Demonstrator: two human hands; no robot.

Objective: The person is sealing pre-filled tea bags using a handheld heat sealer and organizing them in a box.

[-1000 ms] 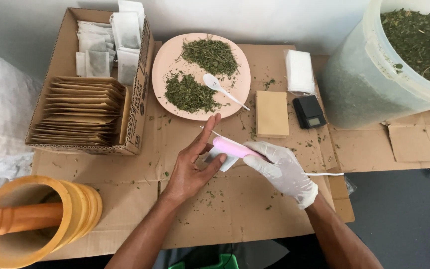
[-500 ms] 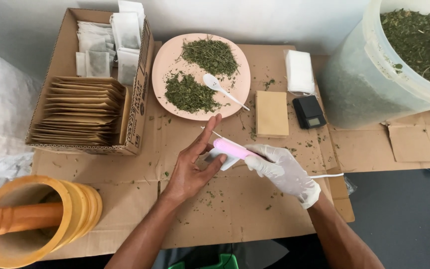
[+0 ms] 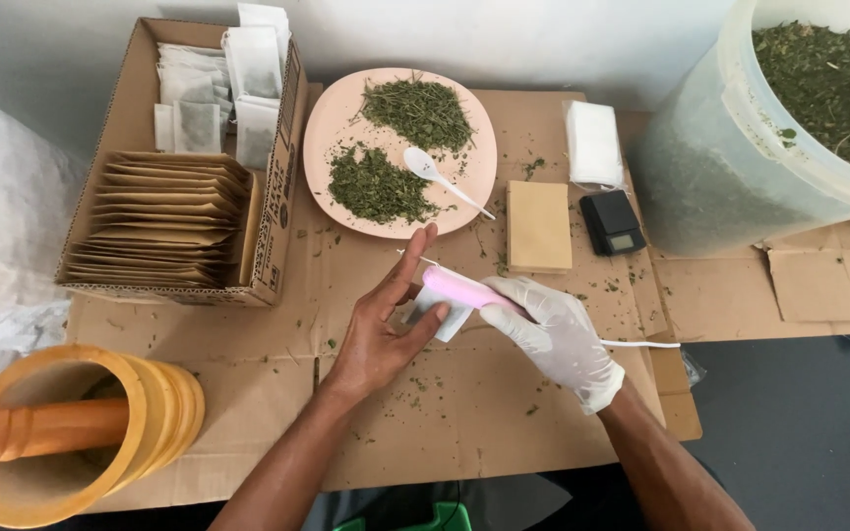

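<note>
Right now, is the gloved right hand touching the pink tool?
Touching. The head view shows the gloved right hand wrapped around the rear end of the pink tool, fingers closed on it with no gap, while the bare left hand holds a small white sachet under its tip.

Lighting: soft, even daylight; scene bright throughout. Shadows: faint, short, cast beneath the hands [image 3: 376,334] onto the bench [image 3: 504,413]. Glare: mild sheen on the plastic bucket [image 3: 740,167]. Focus: sharp centrally. Distortion: wide-angle bending noted at edges.
</note>
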